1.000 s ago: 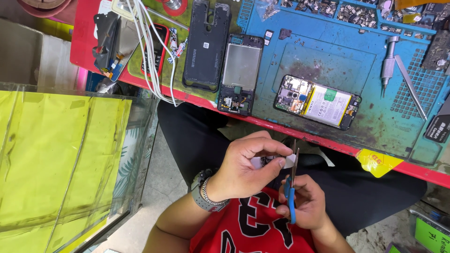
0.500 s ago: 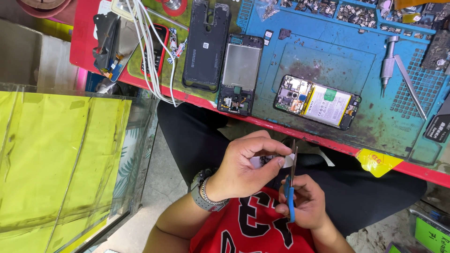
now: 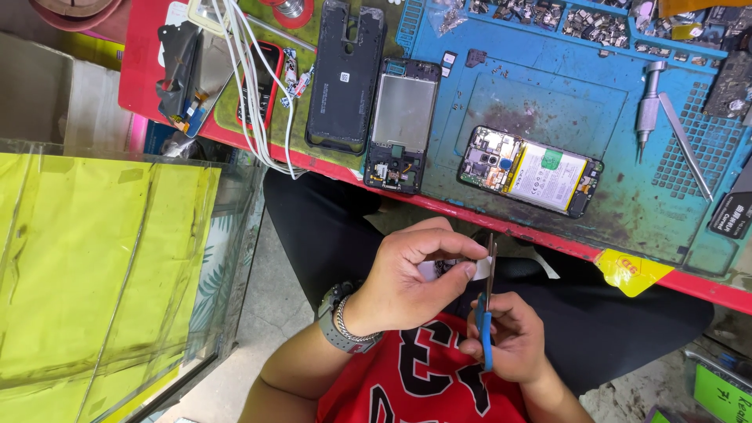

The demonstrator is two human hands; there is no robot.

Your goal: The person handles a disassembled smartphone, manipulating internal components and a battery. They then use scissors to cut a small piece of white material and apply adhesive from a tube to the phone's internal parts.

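Blue-handled scissors (image 3: 487, 313), gripped upright in the right hand (image 3: 505, 337), point their blades up into the small white strip (image 3: 479, 269) pinched by the left hand's fingers (image 3: 458, 252) just above.

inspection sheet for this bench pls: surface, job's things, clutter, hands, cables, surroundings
surface: blue mat on a red bench, stained.
job's things: scissors, blue handles, blades up at a small white piece.
clutter: opened phone with battery showing, mid-frame, back cover, screwdriver, tray of small parts.
hands: left hand pinches the piece, watch and bracelet on its wrist; right hand grips the scissors.
cables: white cables trail over the bench's edge.
surroundings: glass case with yellow sheet, concrete floor.
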